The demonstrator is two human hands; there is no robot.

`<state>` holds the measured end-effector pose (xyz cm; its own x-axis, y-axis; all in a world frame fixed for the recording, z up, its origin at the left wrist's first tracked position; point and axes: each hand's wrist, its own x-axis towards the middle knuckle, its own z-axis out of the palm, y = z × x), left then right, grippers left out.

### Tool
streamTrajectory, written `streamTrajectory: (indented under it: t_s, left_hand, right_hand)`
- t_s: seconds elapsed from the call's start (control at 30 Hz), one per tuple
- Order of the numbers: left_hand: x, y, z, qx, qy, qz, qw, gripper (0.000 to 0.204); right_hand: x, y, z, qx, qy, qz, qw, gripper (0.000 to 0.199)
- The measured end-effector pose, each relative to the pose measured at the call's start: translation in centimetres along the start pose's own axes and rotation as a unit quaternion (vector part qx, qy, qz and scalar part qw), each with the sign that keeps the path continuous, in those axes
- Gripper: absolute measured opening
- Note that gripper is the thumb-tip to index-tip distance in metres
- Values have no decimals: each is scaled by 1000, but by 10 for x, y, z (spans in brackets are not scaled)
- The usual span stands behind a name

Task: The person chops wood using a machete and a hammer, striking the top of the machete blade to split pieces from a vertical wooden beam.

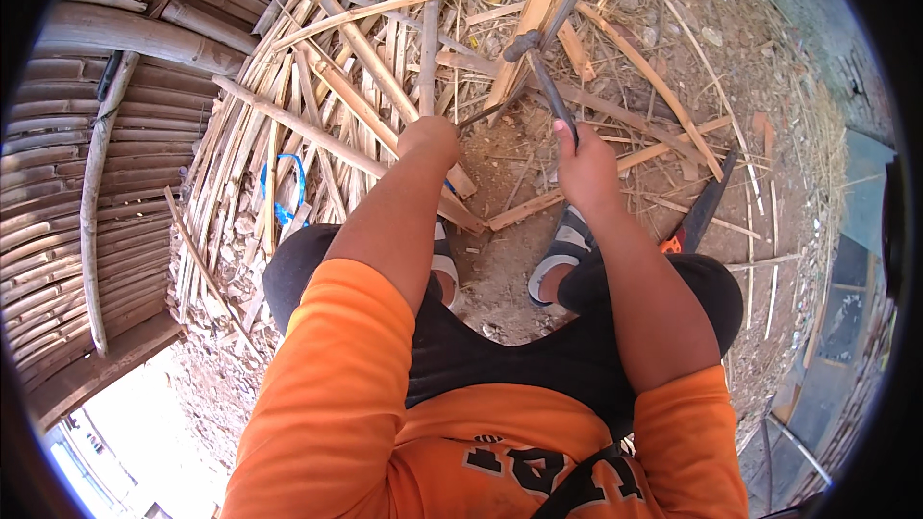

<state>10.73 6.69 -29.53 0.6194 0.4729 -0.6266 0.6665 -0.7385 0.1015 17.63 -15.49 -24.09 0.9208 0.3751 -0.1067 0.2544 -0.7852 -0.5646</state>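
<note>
My left hand [430, 141] is closed, seen from its back, on a thin dark metal blade [481, 115]. The blade points right, toward the foot of a split wooden post [538, 19]; its handle is hidden in my fist. In my right hand [586, 171] is a hammer [556, 96], gripped near the end of its dark handle. The thumb lies along the handle. Its knobby head [522, 45] is raised beside the post, and I cannot tell whether the two touch. A grey stick [431, 29] runs up from behind my left hand.
Split bamboo strips [336, 67] lie heaped at the far left. A blue strap loop [284, 187] sits among them. By my right knee is a handsaw [710, 202] with an orange handle. A bamboo slat wall [58, 183] stands left; grey panels [846, 298] line the right.
</note>
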Motion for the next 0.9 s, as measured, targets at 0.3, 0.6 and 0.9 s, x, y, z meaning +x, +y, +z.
streamTrajectory:
  t_s: [0.3,0.6,0.9]
  left_hand:
    - [14,-11,15,10,-7,6,1000,39]
    - [5,-2,6,-18,-26,-48,998,34]
    - [0,-2,5,-32,-8,-45,998,30]
  right_hand:
    - [-19,14,57,-63,-21,-1,998,44]
    - [-7,8,54,24,63,28,997,45]
    - [-8,-13,51,136,106,-72,982,40]
